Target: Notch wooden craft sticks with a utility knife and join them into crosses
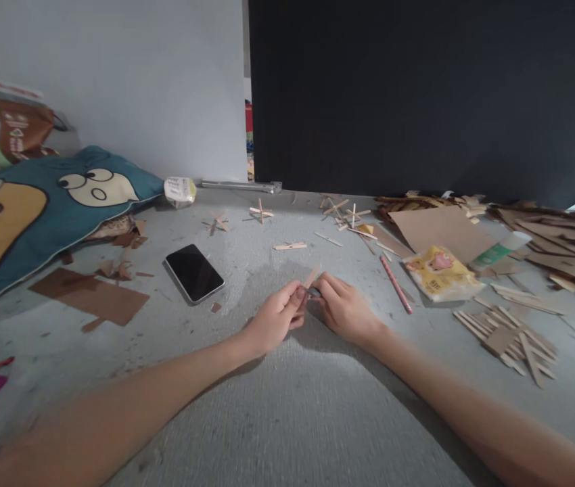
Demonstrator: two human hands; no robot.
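The left hand (278, 316) was in front of the person, near the middle of the tabletop (277, 426), and the stick (312, 275) stood out from its fingertips, tilted up and to the right. So the stick was just at the far side of this hand, in the narrow space between the two hands. The thumb and forefinger of the left hand were pressed together on its lower end, and the other fingers were bent inward.

The right hand (344, 306) was close beside, with its fingers curled and almost closed. It grasped a small grey piece (313, 293), which lay against the base of the stick; it was too small to tell what it was. Whether the right fingers also touched the stick, I could not tell.

Beyond the hands, a flat stick pair (290, 246) lay on the tabletop, and farther behind stood a crossed figure (261, 212) of sticks. To the left of the hands was a phone (195, 273). To the right, near the right hand, lay a red pencil (396, 284), and next to it a yellow packet (440, 272). Nearer to the person on that side, many loose sticks (534, 358) were spread in a pile.
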